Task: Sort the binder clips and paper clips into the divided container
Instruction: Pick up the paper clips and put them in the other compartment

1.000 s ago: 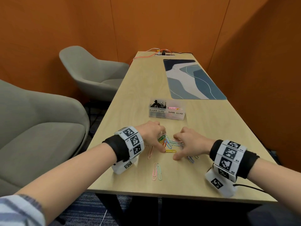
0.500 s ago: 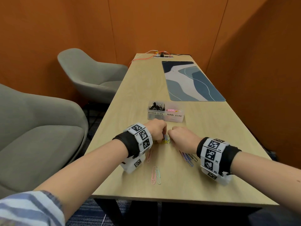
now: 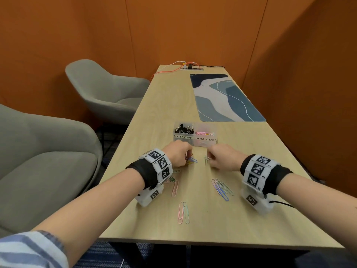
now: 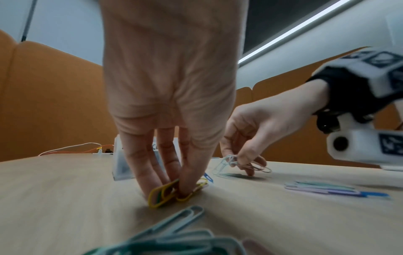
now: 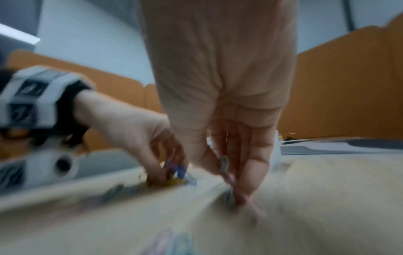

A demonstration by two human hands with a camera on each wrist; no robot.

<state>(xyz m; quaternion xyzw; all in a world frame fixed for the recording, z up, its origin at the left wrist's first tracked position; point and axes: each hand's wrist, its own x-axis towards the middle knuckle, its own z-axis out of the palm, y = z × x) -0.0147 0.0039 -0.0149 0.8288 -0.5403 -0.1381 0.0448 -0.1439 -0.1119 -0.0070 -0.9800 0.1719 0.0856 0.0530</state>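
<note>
evidently, paper clips are being gathered by both hands just before the divided container (image 3: 195, 139), which sits mid-table with its paper-clip compartment on the right. yellow and blue clips (image 4: 172, 191) are pinched by the left hand (image 3: 178, 153); pale clips (image 4: 235, 163) are pinched by the right hand (image 3: 222, 157). loose clips (image 3: 222, 187) are left near the table's front edge.

Two grey armchairs (image 3: 108, 93) stand left of the wooden table (image 3: 154, 117), which bears a blue-patterned mat (image 3: 228, 97).
</note>
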